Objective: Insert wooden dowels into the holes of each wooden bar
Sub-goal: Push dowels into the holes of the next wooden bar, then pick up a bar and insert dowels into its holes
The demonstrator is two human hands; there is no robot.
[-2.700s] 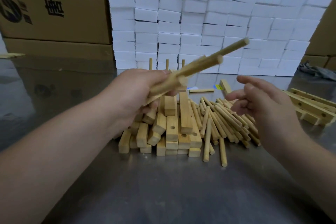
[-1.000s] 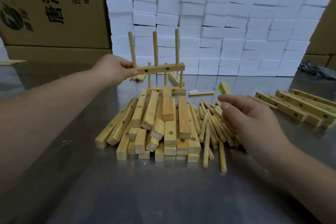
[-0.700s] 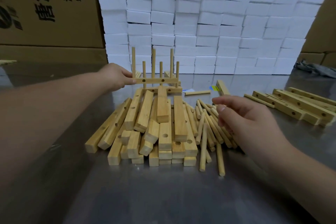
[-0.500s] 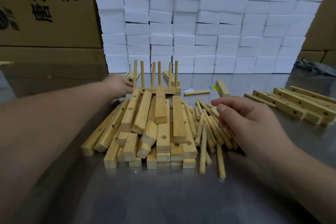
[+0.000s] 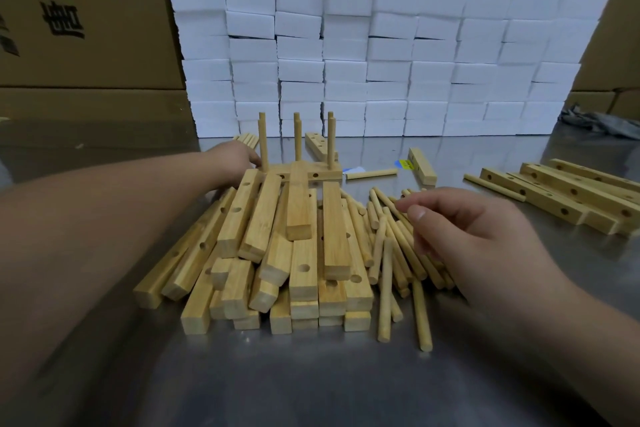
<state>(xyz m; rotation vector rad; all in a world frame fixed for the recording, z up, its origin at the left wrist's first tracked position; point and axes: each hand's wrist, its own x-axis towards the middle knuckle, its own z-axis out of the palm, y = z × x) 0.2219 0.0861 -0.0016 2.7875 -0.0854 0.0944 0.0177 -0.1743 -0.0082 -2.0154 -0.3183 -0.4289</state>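
Note:
A heap of short wooden bars with holes lies in the middle of the steel table. Loose dowels are piled against its right side. Behind the heap stands an assembled bar with three upright dowels, and another set of dowels rises right behind it. My left hand reaches past the heap and grips that bar's left end. My right hand hovers over the dowel pile, fingers loosely curled, holding nothing.
Longer drilled bars lie at the right. A single dowel, a short bar and another drilled bar lie behind the heap. A wall of white foam blocks and cardboard boxes close off the back.
My left hand has carried the bar with its three dowels away from me and lowered it onto the table behind the heap. My right hand has stayed over the dowels.

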